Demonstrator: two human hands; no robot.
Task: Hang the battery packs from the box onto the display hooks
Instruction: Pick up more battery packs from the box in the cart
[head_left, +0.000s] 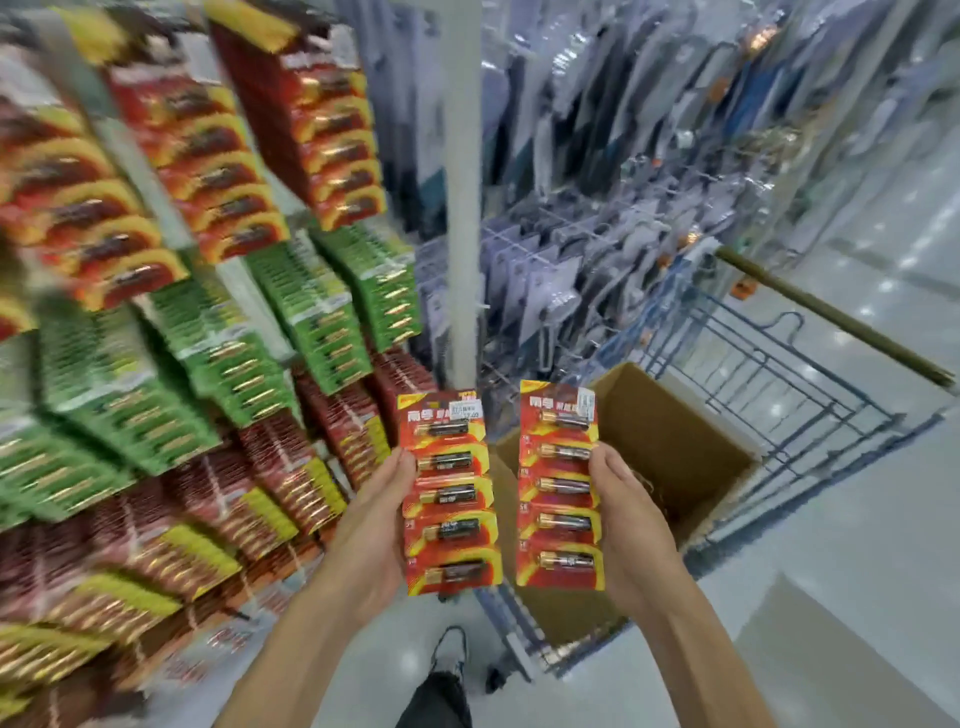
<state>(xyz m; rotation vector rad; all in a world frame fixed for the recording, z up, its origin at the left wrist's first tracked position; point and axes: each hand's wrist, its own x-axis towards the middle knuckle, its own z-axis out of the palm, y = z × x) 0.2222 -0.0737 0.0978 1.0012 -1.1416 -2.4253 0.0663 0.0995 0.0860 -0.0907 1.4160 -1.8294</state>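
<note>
My left hand (371, 525) grips a red battery pack strip (451, 493) by its left edge, thumb on the front. My right hand (631, 525) holds a second red battery pack strip (561, 488) by its right edge. Both strips stand upright side by side, each showing several batteries in a column. Behind and right of them, the brown cardboard box (675, 441) sits open in a blue wire cart (779, 384). At left, the display rack (218, 291) carries blurred rows of red and green battery packs on hooks; the hooks themselves are hidden by the packs.
A white upright post (462, 208) divides the battery rack from a display of clear-packaged goods (597, 208) at centre right. The cart's handle bar (831, 317) juts out to the right. Below are pale floor tiles (857, 571) and my shoe (449, 652).
</note>
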